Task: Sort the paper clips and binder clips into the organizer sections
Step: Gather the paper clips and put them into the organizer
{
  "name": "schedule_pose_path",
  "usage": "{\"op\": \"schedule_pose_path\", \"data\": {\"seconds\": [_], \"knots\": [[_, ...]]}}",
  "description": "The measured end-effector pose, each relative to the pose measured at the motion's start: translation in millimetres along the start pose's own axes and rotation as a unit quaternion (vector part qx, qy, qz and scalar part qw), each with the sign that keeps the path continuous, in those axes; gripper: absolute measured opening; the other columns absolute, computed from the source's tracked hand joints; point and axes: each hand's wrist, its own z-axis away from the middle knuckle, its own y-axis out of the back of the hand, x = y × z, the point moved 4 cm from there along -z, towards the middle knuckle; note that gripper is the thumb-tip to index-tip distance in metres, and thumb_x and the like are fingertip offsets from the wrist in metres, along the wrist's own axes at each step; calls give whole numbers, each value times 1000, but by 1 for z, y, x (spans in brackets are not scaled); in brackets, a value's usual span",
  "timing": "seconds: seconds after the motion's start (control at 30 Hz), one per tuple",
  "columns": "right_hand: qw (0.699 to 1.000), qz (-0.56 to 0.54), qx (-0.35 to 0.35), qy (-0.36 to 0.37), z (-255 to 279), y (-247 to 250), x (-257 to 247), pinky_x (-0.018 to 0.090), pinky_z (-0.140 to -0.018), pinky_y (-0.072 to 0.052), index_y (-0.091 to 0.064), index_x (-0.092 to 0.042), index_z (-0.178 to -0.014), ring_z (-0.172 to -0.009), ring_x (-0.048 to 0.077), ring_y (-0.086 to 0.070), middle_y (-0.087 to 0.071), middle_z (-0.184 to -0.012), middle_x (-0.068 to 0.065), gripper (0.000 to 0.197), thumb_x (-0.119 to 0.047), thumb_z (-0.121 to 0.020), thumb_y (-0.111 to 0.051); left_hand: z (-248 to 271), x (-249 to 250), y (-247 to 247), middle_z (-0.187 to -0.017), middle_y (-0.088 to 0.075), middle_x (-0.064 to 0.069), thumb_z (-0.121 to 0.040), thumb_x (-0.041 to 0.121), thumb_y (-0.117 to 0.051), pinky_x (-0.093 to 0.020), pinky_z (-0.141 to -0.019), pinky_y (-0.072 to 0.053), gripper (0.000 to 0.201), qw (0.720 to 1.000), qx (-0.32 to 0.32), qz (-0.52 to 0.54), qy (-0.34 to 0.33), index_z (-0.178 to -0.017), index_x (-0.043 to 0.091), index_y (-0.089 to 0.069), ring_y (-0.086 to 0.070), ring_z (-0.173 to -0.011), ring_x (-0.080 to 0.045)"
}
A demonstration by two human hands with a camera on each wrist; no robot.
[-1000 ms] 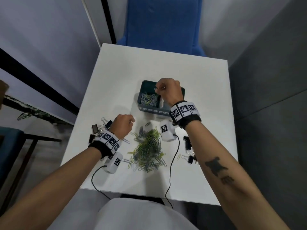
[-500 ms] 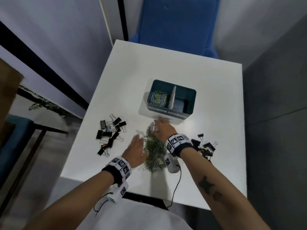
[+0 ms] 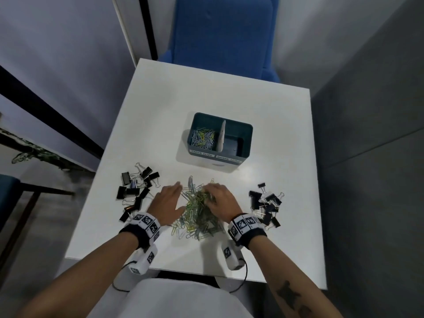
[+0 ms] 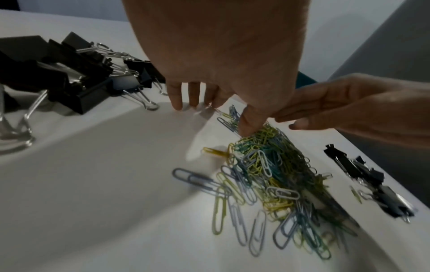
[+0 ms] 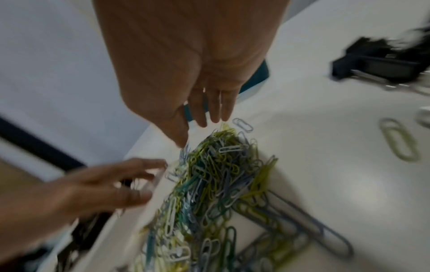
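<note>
A pile of coloured paper clips (image 3: 199, 216) lies on the white table (image 3: 229, 92) near its front edge. My left hand (image 3: 171, 201) lies flat against the pile's left side, fingers straight, holding nothing. My right hand (image 3: 218, 200) hovers over the pile's far right part, fingers extended down onto the clips (image 5: 209, 174), with none gripped. The teal organizer (image 3: 249, 129) stands beyond the pile; its left section holds paper clips (image 3: 203, 138), its right section (image 3: 234, 143) looks empty. Black binder clips lie in a left heap (image 3: 135, 191) and a right heap (image 3: 266, 205).
A blue chair (image 3: 220, 35) stands behind the table's far edge. Cables hang from the wrist cameras over the front edge (image 3: 243, 278). One loose yellow-green paper clip (image 5: 398, 139) lies to the right of the pile.
My right hand came back from over the organizer to the paper clip pile. My left hand opened from a fist and moved right to the pile's left side.
</note>
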Motion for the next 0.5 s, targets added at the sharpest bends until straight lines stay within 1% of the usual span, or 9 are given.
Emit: {"op": "schedule_pose_path", "data": {"seconds": [0.03,0.1,0.17,0.23,0.27,0.33,0.4,0.43,0.5], "knots": [[999,0,35,-33,6,5,8,42,-100,-45,-53,-17,-133,-121,27,-49,-54,-132,9,46,-18,-87,-63,1,3,-2,-161,-6,-1,-94,45,-47,-44,-114,-24,74,1000,-13,-12,-24,-152,13,-14,-12,-145,-25],[994,3,45,-100,17,11,21,39,-95,-50,-48,-18,-137,-115,27,-53,-50,-130,9,56,-27,-85,-69,3,5,-5,-161,-3,3,-92,53,-43,-46,-114,-22,77,997,-51,-11,-54,-153,19,-10,-9,-146,-23],[990,-1,-14,-143,28,8,33,38,-92,-52,-37,-22,-143,-110,27,-54,-42,-133,10,77,-35,-78,-77,6,1,-7,-161,-1,4,-90,60,-46,-49,-113,-25,84,997,-56,-1,-61,-154,23,-5,-11,-146,-24],[984,17,-67,-165,37,2,41,37,-87,-54,-29,-25,-145,-102,27,-56,-38,-130,12,90,-35,-72,-82,10,-6,-8,-160,-7,-1,-85,59,-57,-46,-106,-36,95,998,-43,-22,-46,-153,23,-2,-23,-141,-27],[980,29,-82,-177,41,-1,44,37,-85,-55,-27,-26,-145,-99,27,-57,-37,-127,12,93,-33,-71,-82,14,-9,-11,-155,-13,-5,-81,56,-65,-44,-99,-43,102,998,-44,-29,-37,-153,22,-1,-33,-132,-28],[976,48,-104,-184,47,-8,44,40,-82,-56,-25,-25,-142,-95,30,-60,-38,-124,11,94,-25,-68,-84,20,-12,-14,-139,-23,-11,-74,42,-78,-38,-81,-50,115,998,-57,-9,-28,-152,20,3,-51,-98,-26],[975,44,-114,-184,52,-19,42,41,-81,-56,-27,-24,-138,-94,32,-61,-41,-122,11,87,-14,-71,-81,22,-14,-15,-128,-28,-12,-74,26,-81,-33,-71,-48,116,998,-66,0,-21,-152,20,4,-51,-77,-25],[978,36,-102,-179,54,-24,40,41,-80,-56,-29,-24,-135,-93,31,-61,-44,-120,11,79,-11,-74,-77,22,-15,-16,-126,-31,-12,-77,19,-78,-33,-71,-47,109,998,-64,-3,-17,-153,19,1,-52,-77,-26],[982,14,-59,-176,53,-28,35,40,-74,-55,-34,-23,-129,-88,28,-59,-50,-113,10,65,-11,-78,-73,19,-11,-19,-123,-40,-11,-82,11,-70,-36,-76,-46,92,999,-49,8,-14,-152,19,-10,-56,-89,-29]]}}
